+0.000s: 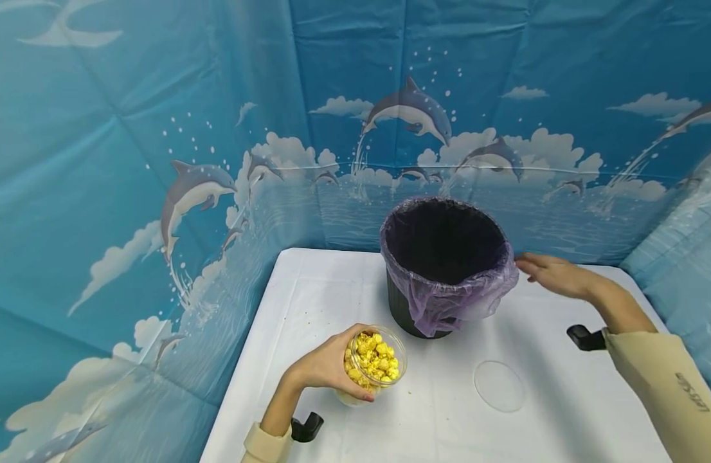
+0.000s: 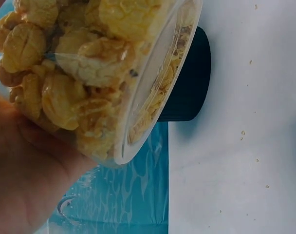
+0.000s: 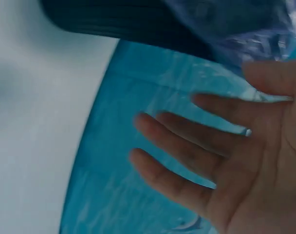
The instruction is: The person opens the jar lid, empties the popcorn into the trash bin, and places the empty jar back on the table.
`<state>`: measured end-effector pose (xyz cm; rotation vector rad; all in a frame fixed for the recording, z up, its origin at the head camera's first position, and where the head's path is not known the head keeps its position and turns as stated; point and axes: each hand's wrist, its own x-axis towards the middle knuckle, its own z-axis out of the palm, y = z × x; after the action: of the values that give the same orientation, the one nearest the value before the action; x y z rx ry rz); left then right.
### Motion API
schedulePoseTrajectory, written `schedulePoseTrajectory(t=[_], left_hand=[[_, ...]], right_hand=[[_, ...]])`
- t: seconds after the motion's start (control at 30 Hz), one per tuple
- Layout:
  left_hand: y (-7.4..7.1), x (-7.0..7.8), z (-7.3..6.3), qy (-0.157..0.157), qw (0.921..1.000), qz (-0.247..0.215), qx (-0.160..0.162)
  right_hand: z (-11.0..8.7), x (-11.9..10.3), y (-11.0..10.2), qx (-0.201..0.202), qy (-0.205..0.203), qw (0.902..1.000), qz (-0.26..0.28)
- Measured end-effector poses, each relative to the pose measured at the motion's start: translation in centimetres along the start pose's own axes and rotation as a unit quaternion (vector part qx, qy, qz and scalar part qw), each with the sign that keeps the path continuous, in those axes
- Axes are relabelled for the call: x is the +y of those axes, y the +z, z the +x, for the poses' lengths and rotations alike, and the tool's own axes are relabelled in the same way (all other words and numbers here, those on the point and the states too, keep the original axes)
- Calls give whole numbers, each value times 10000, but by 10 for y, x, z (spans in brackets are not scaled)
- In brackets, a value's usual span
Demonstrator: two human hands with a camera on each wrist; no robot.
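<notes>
In the head view my left hand [image 1: 329, 363] grips a clear plastic jar filled with yellow popcorn [image 1: 377, 360], its mouth uncovered. The left wrist view shows the jar [image 2: 126, 122] tilted, its base lifted off the white table, with thumb and palm [image 2: 36, 170] against its side. My right hand [image 1: 555, 275] reaches beside the black trash bin [image 1: 398, 305], right at the purple bag [image 1: 448, 302] that lines it and hangs over its rim. The right wrist view has its fingers [image 3: 182, 151] spread and nearly straight, with nothing held.
A thin clear round disc [image 1: 499, 386] lies on the white table [image 1: 436, 424], right of the jar and in front of the bin. Small crumbs [image 2: 243, 132] dot the tabletop at the left. Blue dolphin-printed curtains [image 1: 263, 148] close in the table's back and sides.
</notes>
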<state>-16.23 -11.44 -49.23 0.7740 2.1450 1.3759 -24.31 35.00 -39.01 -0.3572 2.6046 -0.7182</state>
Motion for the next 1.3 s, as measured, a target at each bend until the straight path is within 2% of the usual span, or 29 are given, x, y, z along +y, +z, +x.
schedulePoseTrajectory(t=[0.13, 0.23, 0.37, 0.5, 0.67, 0.77, 0.9, 1.1, 1.3], left_hand=[[0, -1, 0, -11, 10000, -50, 9], [1, -1, 1, -10, 10000, -41, -2], [2, -1, 2, 28, 10000, -19, 0], [1, -1, 2, 19, 10000, 14, -6], [-10, 2, 3, 60, 9999, 104, 12], [-25, 11, 6, 200, 9993, 273, 140], [-57, 36, 16, 342, 9955, 733, 488], [-106, 80, 41, 170, 9813, 1601, 1054], [-133, 112, 69, 210, 9692, 2072, 1316]], right_hand=[[15, -24, -20, 903, -224, 9956, -125], [27, -37, -20, 1221, -387, 9913, -313], [41, -46, -9, 1287, -494, 9885, -628], [48, -47, 1, 1251, -390, 9876, -859], [51, -48, 4, 1235, -323, 9877, -900], [53, -49, 4, 1231, -332, 9874, -932], [56, -49, 5, 1271, -303, 9866, -980], [57, -49, 7, 1292, -241, 9862, -1008], [57, -50, 9, 1249, -184, 9862, -1073]])
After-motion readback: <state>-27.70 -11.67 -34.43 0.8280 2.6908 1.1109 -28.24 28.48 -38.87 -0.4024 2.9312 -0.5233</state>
